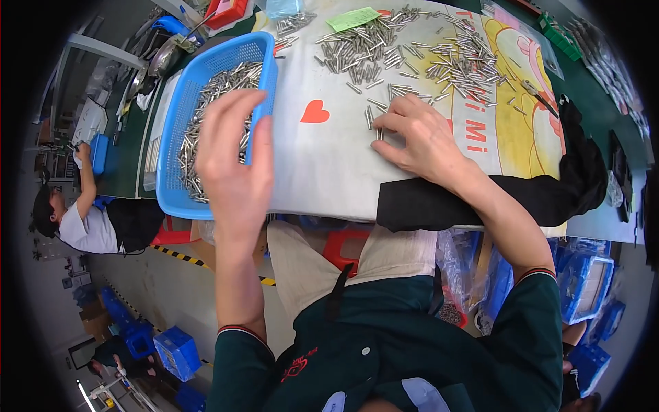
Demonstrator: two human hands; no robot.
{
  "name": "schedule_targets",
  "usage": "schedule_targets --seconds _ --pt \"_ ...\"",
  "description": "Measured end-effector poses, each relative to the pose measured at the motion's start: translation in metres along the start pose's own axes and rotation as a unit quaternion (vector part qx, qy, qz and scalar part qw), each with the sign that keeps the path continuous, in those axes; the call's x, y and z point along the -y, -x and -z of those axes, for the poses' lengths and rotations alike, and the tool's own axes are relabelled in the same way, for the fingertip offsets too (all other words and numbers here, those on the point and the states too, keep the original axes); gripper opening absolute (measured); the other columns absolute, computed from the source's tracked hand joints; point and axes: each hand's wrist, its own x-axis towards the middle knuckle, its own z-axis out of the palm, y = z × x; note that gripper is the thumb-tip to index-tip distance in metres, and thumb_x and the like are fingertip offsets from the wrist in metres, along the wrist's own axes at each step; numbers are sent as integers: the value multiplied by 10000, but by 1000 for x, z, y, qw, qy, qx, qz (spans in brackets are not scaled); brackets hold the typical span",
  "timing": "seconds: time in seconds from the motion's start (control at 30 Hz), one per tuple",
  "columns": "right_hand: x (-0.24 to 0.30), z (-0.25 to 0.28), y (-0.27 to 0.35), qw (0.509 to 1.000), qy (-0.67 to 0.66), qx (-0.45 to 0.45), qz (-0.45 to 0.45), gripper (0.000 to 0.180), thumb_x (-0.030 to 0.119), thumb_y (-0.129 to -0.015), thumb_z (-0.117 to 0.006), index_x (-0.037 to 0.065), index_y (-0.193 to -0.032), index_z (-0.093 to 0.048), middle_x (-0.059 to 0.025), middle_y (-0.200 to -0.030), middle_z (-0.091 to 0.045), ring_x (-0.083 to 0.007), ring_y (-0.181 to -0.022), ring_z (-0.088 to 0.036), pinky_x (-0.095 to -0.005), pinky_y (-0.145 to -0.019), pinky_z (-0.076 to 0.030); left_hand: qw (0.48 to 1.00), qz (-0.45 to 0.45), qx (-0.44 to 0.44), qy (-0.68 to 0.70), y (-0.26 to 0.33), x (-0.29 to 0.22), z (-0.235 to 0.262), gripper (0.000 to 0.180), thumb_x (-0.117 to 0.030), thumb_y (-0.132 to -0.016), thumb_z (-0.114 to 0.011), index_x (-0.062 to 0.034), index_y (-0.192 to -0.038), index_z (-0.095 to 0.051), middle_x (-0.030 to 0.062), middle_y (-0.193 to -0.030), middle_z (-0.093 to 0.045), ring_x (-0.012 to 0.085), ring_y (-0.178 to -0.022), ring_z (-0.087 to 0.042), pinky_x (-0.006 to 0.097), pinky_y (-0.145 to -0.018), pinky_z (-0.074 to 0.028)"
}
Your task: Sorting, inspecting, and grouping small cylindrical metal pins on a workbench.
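My left hand hovers above the right side of a blue mesh basket, its thumb and fingers apart with nothing seen between them. Inside the basket lie many small silver metal pins. On the printed cloth, my right hand pinches a short metal pin between thumb and fingertips. Another loose pin lies just beyond those fingertips. Farther back, two loose heaps of pins spread out, a left heap and a right heap. My right forearm crosses a black cloth.
A green paper slip rests on the left heap. Pliers lie at the right of the cloth. A red bin stands at the back left, a green bin at the back right. Another person works at the left.
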Motion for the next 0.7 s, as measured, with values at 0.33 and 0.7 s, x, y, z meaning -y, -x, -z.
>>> schedule_targets --seconds 0.33,0.7 --pt "-8 15 2 997 -13 70 42 161 167 -692 -676 31 -754 -618 -78 -801 -553 -251 -852 -535 -377 -745 -440 975 -124 185 22 19 20 -103 219 20 -733 -614 -6 -951 -614 100 -904 -590 274 -855 -567 355 -741 -462" --pt "-6 12 6 997 53 26 58 136 1 -664 -585 11 -800 -588 -100 -772 -550 -282 -786 -544 -377 -692 -450 972 -81 220 10 33 10 -81 125 7 -697 -640 -12 -791 -559 91 -795 -518 276 -744 -534 368 -663 -449"
